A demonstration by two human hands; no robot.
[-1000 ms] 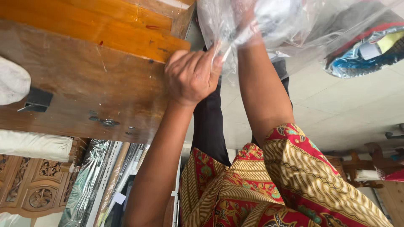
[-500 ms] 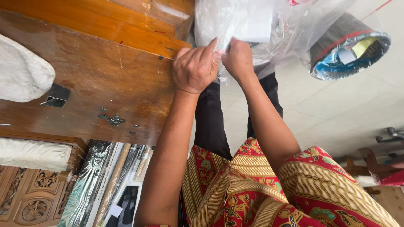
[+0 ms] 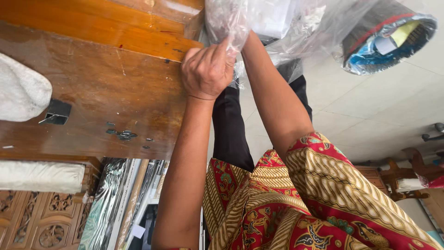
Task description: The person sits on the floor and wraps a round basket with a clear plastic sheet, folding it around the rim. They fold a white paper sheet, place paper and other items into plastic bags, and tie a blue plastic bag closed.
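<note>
In the head view, the left hand [image 3: 208, 69] is curled into a loose fist at the edge of the worn brown wooden table [image 3: 101, 92], its fingertips pinching a fold of the crinkled clear plastic bag [image 3: 240, 23] that hangs just above it. The right hand is hidden: the right forearm runs up beside the left hand and disappears behind the plastic, so I cannot tell whether that hand is spread or closed. Inside the bag, directly above both hands, a flat white rectangular item [image 3: 273, 18] shows through the film.

To the right of the hands, and well apart from them, lies a dark cylindrical container with a blue shiny rim [image 3: 388, 37], its open end showing yellow and white scraps, over the pale tiled floor [image 3: 370, 115].

Left of the left hand, across the tabletop, sit a few small dark metal bits [image 3: 124, 135], a small black box-shaped piece [image 3: 56, 112] and, farthest off, a rounded white cloth bundle [image 3: 21, 92]. Below the wrists, the person wears a red and gold patterned garment [image 3: 314, 199] and dark trousers [image 3: 231, 129].
</note>
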